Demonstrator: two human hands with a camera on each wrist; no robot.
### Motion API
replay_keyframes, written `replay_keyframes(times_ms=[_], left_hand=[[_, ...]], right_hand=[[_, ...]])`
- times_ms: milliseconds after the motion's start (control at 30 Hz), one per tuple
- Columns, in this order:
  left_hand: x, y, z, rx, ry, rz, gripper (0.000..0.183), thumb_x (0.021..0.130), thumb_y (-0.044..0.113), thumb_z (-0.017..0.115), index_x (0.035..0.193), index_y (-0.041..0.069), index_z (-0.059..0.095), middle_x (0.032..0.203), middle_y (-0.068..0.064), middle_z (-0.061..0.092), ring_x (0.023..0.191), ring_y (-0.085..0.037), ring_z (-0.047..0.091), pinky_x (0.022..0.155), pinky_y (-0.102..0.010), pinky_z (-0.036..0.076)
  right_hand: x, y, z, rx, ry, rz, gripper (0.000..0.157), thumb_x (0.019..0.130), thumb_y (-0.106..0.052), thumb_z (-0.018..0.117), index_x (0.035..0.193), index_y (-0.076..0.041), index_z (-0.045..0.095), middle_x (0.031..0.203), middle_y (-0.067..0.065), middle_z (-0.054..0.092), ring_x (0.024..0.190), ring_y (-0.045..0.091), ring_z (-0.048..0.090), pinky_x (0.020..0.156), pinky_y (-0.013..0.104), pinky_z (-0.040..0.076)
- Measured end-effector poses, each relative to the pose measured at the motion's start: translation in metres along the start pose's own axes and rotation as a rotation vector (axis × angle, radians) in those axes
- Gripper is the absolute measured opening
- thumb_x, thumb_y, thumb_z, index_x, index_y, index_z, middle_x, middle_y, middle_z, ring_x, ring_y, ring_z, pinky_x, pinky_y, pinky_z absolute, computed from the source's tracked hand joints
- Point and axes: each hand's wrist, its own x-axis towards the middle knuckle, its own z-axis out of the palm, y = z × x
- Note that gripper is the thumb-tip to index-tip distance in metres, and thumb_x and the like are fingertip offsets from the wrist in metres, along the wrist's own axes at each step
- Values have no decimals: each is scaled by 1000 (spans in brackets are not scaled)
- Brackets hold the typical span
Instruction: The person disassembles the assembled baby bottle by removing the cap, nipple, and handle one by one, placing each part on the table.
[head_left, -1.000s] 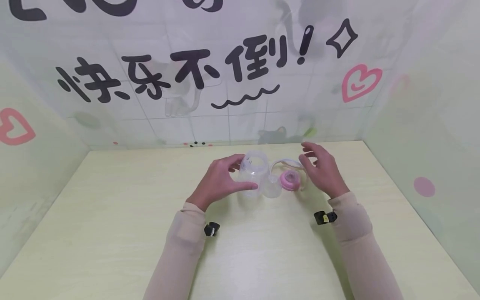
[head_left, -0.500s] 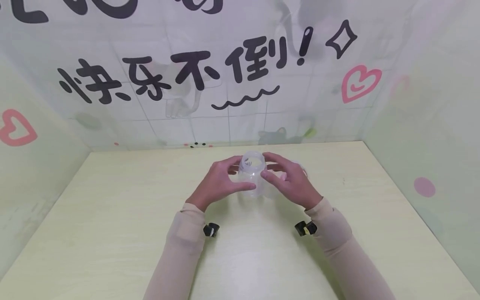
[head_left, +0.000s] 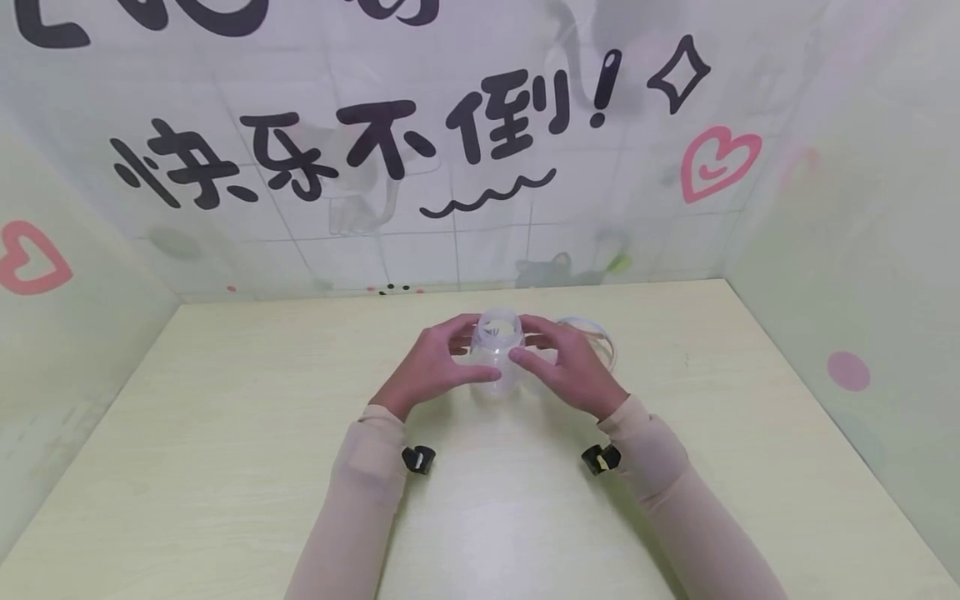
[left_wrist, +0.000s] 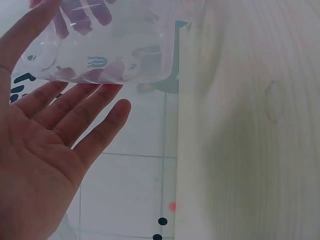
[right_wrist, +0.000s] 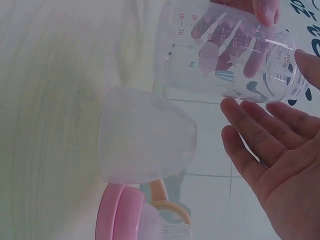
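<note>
A clear baby bottle (head_left: 498, 342) without its top stands upright between both hands in the head view. My left hand (head_left: 435, 367) holds its left side, thumb across the front and fingers behind. On the other side my right hand (head_left: 573, 371) has its thumb near the neck and its fingertips at the wall. Printed scale marks show on the bottle (right_wrist: 220, 50) in the right wrist view. Beside it are a translucent domed cap (right_wrist: 147, 137) and a pink collar (right_wrist: 120, 215) with a clear nipple, both largely hidden by the right hand in the head view.
Behind the right hand a pale looped strap or handle (head_left: 588, 323) lies on the light wooden table (head_left: 247, 467). A printed wall (head_left: 420, 250) rises at the table's back edge, with side walls at left and right.
My right hand has moved left from beside the pink collar and looped piece to the bottle, joining the left hand there. The bottle has shifted slightly left.
</note>
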Motion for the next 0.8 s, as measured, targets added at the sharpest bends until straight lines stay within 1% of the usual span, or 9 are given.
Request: replay_keyframes(times_ms=[133, 233, 367, 567, 800], left_hand=[[0, -5, -1, 14, -29, -14, 71, 75, 32, 89, 136, 17, 57, 122, 2, 66, 114, -21, 64, 98, -41, 50], [1, -7, -1, 24, -50, -24, 71, 76, 30, 88, 137, 15, 55, 125, -1, 65, 117, -24, 63, 100, -45, 49], [1, -9, -2, 25, -67, -43, 72, 76, 28, 88, 138, 14, 54, 129, -4, 64, 120, -27, 61, 101, -48, 47], [0, -10, -1, 35, -75, -69, 72, 76, 25, 88, 139, 14, 53, 131, -5, 62, 122, -28, 60, 102, -47, 47], [-1, -10, -2, 45, -70, -73, 72, 76, 23, 88, 138, 15, 53, 132, -4, 62, 124, -30, 59, 103, -48, 46]], right_hand=[[-1, 3, 3, -32, -16, 18, 43, 95, -18, 69, 134, -2, 58, 126, 15, 66, 110, 28, 66, 95, 48, 52], [-2, 4, 5, -53, -29, 41, 45, 95, -21, 69, 135, -4, 58, 126, 14, 66, 109, 28, 67, 91, 51, 53], [-2, 4, 6, -93, -33, 36, 45, 95, -22, 70, 134, -4, 59, 125, 11, 67, 110, 28, 66, 89, 52, 53], [-3, 4, 8, -137, -40, 12, 45, 95, -23, 69, 134, -4, 59, 123, 12, 68, 109, 27, 67, 91, 50, 53], [-2, 3, 10, -152, -36, 5, 45, 94, -22, 70, 134, -3, 59, 123, 14, 68, 107, 27, 68, 91, 52, 52]])
